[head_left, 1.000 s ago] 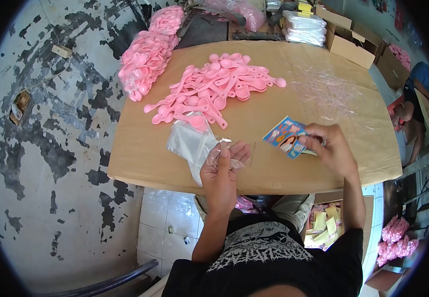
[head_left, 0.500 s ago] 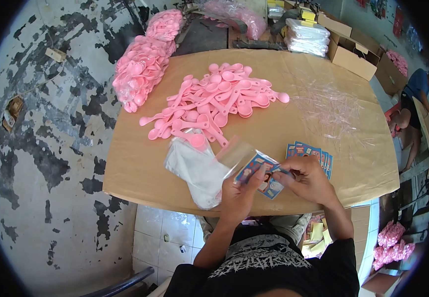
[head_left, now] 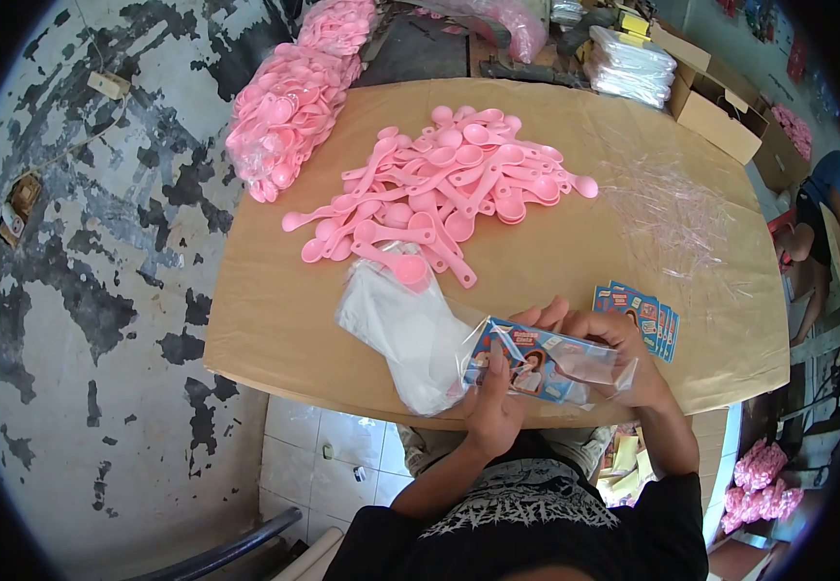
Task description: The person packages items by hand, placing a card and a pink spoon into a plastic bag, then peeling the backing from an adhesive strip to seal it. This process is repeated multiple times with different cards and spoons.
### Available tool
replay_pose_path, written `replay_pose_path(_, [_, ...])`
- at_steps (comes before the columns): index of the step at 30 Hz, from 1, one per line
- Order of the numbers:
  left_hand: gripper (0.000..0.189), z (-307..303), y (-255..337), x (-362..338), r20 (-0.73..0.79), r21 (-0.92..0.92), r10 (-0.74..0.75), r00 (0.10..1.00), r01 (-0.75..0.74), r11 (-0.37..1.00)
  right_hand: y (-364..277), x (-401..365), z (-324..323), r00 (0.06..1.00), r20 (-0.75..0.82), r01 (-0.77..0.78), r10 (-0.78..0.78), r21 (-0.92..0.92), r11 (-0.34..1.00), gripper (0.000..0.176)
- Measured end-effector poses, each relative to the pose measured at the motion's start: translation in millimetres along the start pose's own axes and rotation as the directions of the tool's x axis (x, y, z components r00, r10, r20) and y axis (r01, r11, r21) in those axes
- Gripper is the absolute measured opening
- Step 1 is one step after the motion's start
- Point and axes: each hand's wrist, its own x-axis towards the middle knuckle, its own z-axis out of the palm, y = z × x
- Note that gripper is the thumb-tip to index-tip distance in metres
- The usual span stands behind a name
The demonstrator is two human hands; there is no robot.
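Observation:
A blue printed card (head_left: 526, 360) lies inside a clear plastic bag (head_left: 598, 368) above the table's near edge. My left hand (head_left: 494, 414) pinches its left end, thumb across the front. At the right, my right hand (head_left: 630, 353) grips the bag from behind, some fingers showing over the top edge. Just left of my hands is a stack of clear plastic bags (head_left: 402, 334). Several more blue cards (head_left: 642, 315) are fanned out beyond my right hand. A heap of pink measuring spoons (head_left: 449, 179) covers the middle of the table, one spoon resting on the bag stack.
Brown paper covers the table (head_left: 274, 320). Thin clear plastic strips (head_left: 672, 218) lie at the right. Bagged pink spoons (head_left: 289, 111) stand at the far left, packs of plastic (head_left: 631, 66) and an open carton (head_left: 715, 121) at the back right. Another person (head_left: 817, 208) sits at far right.
The card and bag have turned, and the bag's loose end now extends rightward instead of up and left. My right hand has shifted from the card to the bag. The view has moved slightly.

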Motion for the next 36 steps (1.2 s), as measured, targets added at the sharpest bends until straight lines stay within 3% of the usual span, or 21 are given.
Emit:
replay_pose_path(2, [0.055,3,3,0,-0.038,0.235,-0.015,0.999,0.024,0.972,-16,7,14,0.996,-0.066,-0.054,0.064,0.147,0.988,0.015])
replay_pose_path(3, [0.056,7,5,0,-0.060,0.348,-0.020,0.998,0.040,0.937,-14,9,14,1.000,-0.020,-0.012,0.014,0.102,0.995,0.015])
replay_pose_path(4, [0.047,18,7,4,-0.038,0.313,0.031,0.999,-0.017,0.950,-10,11,13,0.999,0.026,0.034,-0.035,0.059,0.998,0.015])
replay_pose_path(5, [0.042,10,6,4,0.096,0.419,0.103,0.990,-0.134,0.898,-7,12,12,0.994,0.071,0.083,-0.084,0.025,0.996,0.015])
replay_pose_path(6, [0.039,-3,7,3,0.241,0.509,0.146,0.959,-0.253,0.823,-7,17,11,0.964,0.246,0.110,-0.099,-0.033,0.993,0.015])
replay_pose_path(8, [0.030,-13,18,3,0.400,0.516,0.192,0.896,-0.394,0.761,-18,34,-2,0.824,0.559,0.205,-0.094,-0.139,0.969,0.015])
replay_pose_path(11, [0.033,-19,38,-4,0.203,0.334,0.477,0.855,-0.519,0.787,-49,65,7,0.887,0.455,0.094,0.084,-0.354,0.931,0.021])
replay_pose_path(13, [0.036,-16,58,-2,0.063,0.390,0.566,0.822,-0.542,0.745,-34,94,20,0.971,0.158,0.241,-0.182,-0.609,0.756,0.028])
replay_pose_path(15, [0.046,-20,74,5,0.056,0.468,0.591,0.805,-0.544,0.697,6,123,26,0.916,0.193,0.348,-0.352,-0.816,0.460,0.032])
replay_pose_path(17, [0.053,-28,84,15,0.082,0.481,0.569,0.818,-0.533,0.696,28,143,34,0.952,0.185,0.284,-0.245,-0.836,0.469,0.031])
replay_pose_path(19, [0.052,-33,94,22,0.056,0.473,0.515,0.855,-0.477,0.741,19,152,33,0.973,0.201,0.232,-0.116,-0.848,0.477,0.030])
replay_pose_path(21, [0.049,-29,106,36,-0.045,0.469,0.396,0.917,-0.331,0.819,1,151,21,0.971,0.233,0.185,0.046,-0.861,0.473,0.030])
replay_pose_path(23, [0.048,-17,117,55,-0.169,0.502,0.284,0.944,-0.166,0.849,-18,140,8,0.981,0.191,0.178,-0.032,-0.825,0.537,0.027])
replay_pose_path(24, [0.049,-17,120,63,-0.146,0.481,0.264,0.953,-0.165,0.861,-25,133,1,0.983,0.170,0.180,-0.072,-0.805,0.566,0.025])
replay_pose_path(27, [0.051,-14,123,75,-0.180,0.430,0.298,0.937,-0.197,0.881,-37,112,-22,0.913,0.064,0.363,-0.403,-0.577,0.731,0.015])
replay_pose_path(30, [0.049,-5,115,72,-0.183,0.450,0.356,0.916,-0.244,0.859,-66,79,-38,0.975,-0.068,0.163,-0.212,-0.430,0.888,0.010])
replay_pose_path(33, [0.046,-1,92,65,-0.192,0.471,0.335,0.922,-0.213,0.856,-67,62,-44,0.945,0.016,0.310,-0.326,-0.359,0.880,0.007])
replay_pose_path(36, [0.047,14,63,55,-0.239,0.483,0.302,0.923,-0.157,0.862,-75,53,-41,0.946,0.092,0.324,-0.312,-0.326,0.888,0.011])
